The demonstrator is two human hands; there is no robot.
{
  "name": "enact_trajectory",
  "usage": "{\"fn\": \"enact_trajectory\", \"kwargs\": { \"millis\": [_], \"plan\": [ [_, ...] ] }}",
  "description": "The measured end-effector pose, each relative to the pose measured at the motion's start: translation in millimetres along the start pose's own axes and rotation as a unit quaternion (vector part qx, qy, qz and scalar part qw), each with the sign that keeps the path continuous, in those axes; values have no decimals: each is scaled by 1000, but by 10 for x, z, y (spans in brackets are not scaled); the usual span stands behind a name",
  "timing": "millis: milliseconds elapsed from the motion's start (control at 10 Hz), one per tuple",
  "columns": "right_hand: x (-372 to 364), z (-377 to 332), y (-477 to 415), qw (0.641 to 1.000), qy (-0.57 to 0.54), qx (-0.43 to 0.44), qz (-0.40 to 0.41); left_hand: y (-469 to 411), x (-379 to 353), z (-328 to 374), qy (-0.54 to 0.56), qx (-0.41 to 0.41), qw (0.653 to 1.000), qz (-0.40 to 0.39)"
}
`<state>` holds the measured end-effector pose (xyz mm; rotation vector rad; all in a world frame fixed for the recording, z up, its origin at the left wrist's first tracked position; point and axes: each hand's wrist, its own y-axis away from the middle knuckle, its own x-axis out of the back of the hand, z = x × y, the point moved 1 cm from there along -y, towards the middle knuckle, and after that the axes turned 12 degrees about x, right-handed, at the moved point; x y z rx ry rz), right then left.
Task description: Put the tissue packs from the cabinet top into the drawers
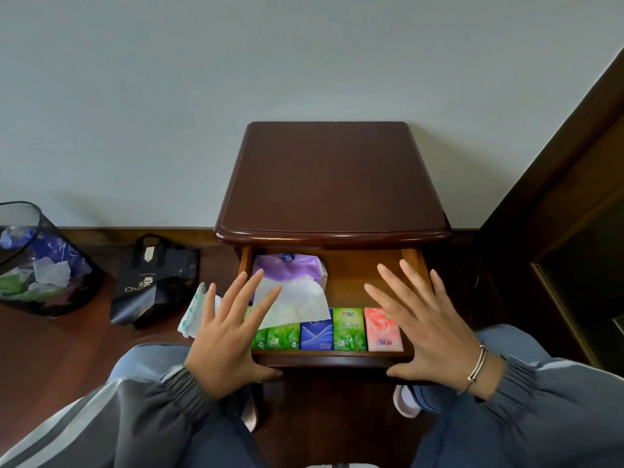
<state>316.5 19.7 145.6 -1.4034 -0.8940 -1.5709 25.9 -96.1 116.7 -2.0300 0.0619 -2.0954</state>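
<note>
**Now: both hands spread at the open drawer front**

Head view. Dark brown polished wooden bedside cabinet (332,184) against a pale wall, top bare. Top wooden drawer (332,359) pulled out toward the camera. Along its front edge, a row of small upright tissue packs: two green packs (283,336) at left, touching; then a blue pack (316,336); another green pack (349,334); a pink rose-printed pack (380,332) at far right, partly behind a finger. Behind the row, at left rear, a large soft purple tissue pack (288,268) with a loose white tissue sheet (293,302) spilling forward over the small packs.

Left hand (229,342) with fingers (248,292) spread wide and open, gripping nothing, thumb pressed against the drawer's front panel. Right hand (429,336) likewise open, fingers (393,288) fanned above the drawer's right side, thumb on the front panel; thin metal bracelet (477,366) at the wrist. Grey sleeves with elastic cuffs, blue trousers below.

On the wooden floor at left: black mesh waste bin (40,261) holding rubbish, black paper carrier bag (155,282), white-and-green plastic wrapper (194,310) just beside the left hand.
</note>
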Motion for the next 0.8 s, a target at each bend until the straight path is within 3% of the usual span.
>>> {"fn": "enact_trajectory", "kwargs": {
  "millis": [100,200,500,700,800],
  "plan": [
    [-78,25,3,999,26,-7,38,-81,-38,-22,-8,3,1000,29],
    [-112,136,-152,994,35,-62,80,-362,-79,-41,6,58,997,54],
    [-315,871,-945,978,-1,-210,20,-1431,-284,-135,-37,117,992,4],
    [-510,871,-1007,968,-1,-237,82,-1565,-352,-140,-57,121,991,7],
    [-509,791,-970,972,-35,-227,47,-1417,-392,-127,-2,129,991,30]
  ]
}}
